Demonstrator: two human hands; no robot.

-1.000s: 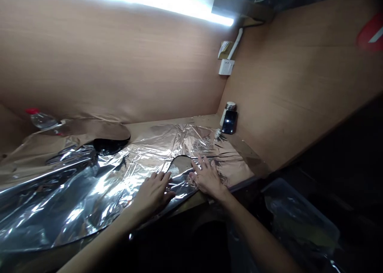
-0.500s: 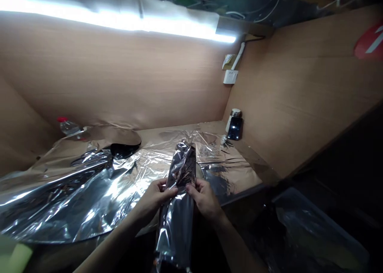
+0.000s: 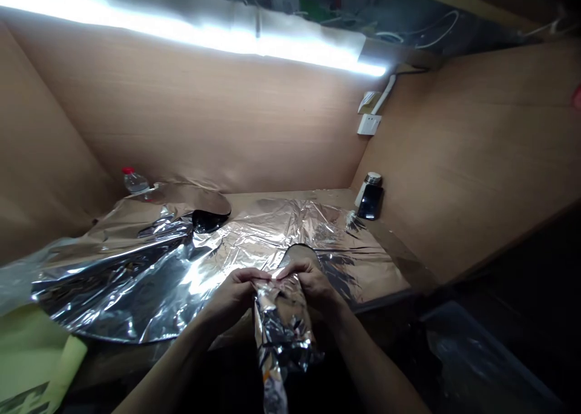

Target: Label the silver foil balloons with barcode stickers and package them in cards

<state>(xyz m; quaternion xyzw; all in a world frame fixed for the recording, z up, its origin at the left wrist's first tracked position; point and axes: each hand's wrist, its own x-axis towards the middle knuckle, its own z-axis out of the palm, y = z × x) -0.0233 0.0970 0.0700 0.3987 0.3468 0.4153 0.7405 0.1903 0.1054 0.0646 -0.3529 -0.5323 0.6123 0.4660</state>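
A crinkled, shiny foil package (image 3: 284, 317) hangs down between my two hands at the front of the table. My left hand (image 3: 233, 296) pinches its top left edge between thumb and fingers. On the top right edge, my right hand (image 3: 311, 284) is closed in the same way, and the two thumbs nearly meet. Behind the hands lies a rounded object (image 3: 300, 253) with a dark rim, partly hidden by my right hand. Reflective foil sheeting (image 3: 136, 287) spreads over the table to the left and behind.
A clear bottle with a red cap (image 3: 135, 181) stands at the back left. A dark phone (image 3: 371, 202) leans against a silver-lidded bottle (image 3: 373, 178) at the back right. Yellow-green material (image 3: 36, 347) lies at the lower left; a clear plastic container (image 3: 485, 353) is at the lower right.
The foil package's upper part no longer rises above my hands; it now hangs below them, bunched up. My hands have moved closer together at its top edge. The camera view has turned slightly left.
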